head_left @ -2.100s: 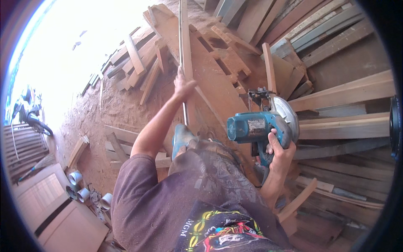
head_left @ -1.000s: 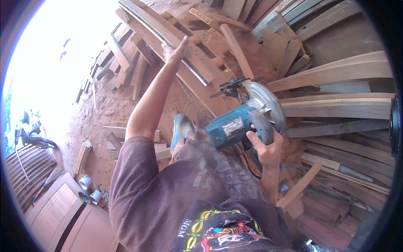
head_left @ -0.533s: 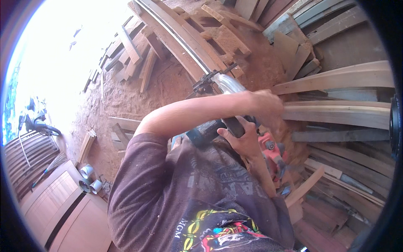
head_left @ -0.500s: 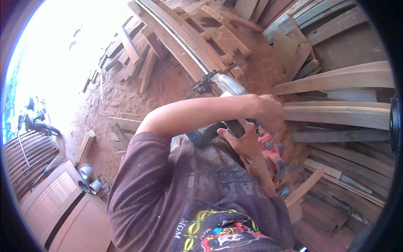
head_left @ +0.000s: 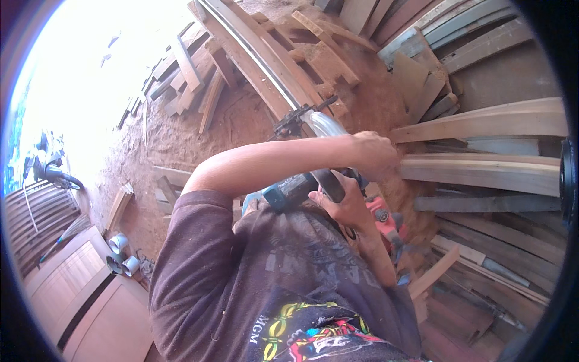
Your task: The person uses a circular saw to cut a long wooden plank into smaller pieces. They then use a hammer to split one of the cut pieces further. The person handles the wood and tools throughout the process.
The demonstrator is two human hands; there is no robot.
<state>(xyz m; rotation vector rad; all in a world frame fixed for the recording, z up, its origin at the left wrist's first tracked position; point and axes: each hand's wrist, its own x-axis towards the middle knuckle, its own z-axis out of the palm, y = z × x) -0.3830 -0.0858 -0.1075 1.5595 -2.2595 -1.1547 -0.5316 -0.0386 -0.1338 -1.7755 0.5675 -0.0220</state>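
1. The circular saw (head_left: 292, 192) is in the right hand (head_left: 347, 202), its blue motor housing reaching out to the left of those fingers and its silvery guard (head_left: 329, 123) lying beyond them.
2. The right forearm comes up from the lower edge, leaning left, the wrist close to the person's body. The left arm is bent at the elbow and crosses over the saw from left to right, hiding part of it.
3. The right fingers are wrapped around the saw's black handle (head_left: 329, 184), with the thumb lying along its near side. The left hand (head_left: 375, 152) is up and to the right of them, its fingers curled; whether they grasp anything cannot be told.
4. A red power tool (head_left: 386, 220) sits just below and to the right of the right fingers, partly hidden by that forearm.
5. Past the guard, farther from the fingers, a pale strip (head_left: 251, 53) runs away along a long board (head_left: 283, 63). Whether the saw touches its near end is unclear.
6. To the right of the left fingers, long planks (head_left: 482, 175) lie stacked.
7. Well apart, down to the left of both hands, white cylindrical containers (head_left: 118, 243) stand clustered beside wooden panels (head_left: 114, 320); their contents are too small to tell.
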